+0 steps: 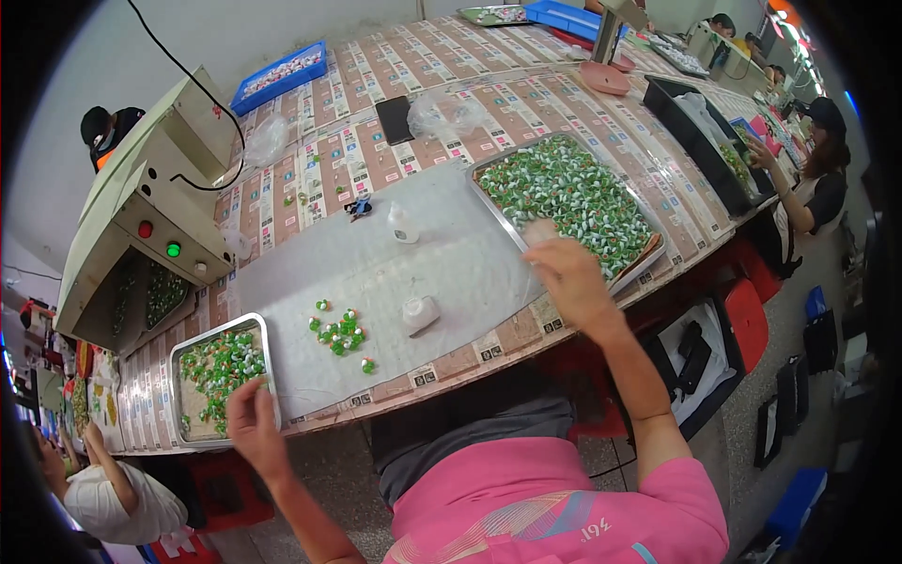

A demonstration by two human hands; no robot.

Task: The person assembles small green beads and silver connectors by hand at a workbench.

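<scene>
the right hand (573, 277) reaches over the near rim of the large metal tray (489, 183) heaped with small green-and-white pieces (564, 193), its fingers bunched loosely together at the tray's lower corner; whether they pinch anything i cannot tell, since a pale blur sits at the fingertips. the left hand (252, 423) rests at the near edge of the smaller metal tray (176, 376), which holds a thinner scatter of the same pieces (221, 362); its fingers curl inward, touching or just over the rim, and i cannot tell whether they hold a piece. between the trays, on the grey sheet (376, 273), lies a small cluster of loose pieces (340, 334), well apart from both hands, near a white lump (420, 313) and a small clear bottle (403, 226). the likely trouble, as i judge it: the big tray overhangs the table edge near the right wrist, so a knock could tip it or spill pieces to the floor; the round pieces on the sheet could roll off toward the person's lap.
</scene>
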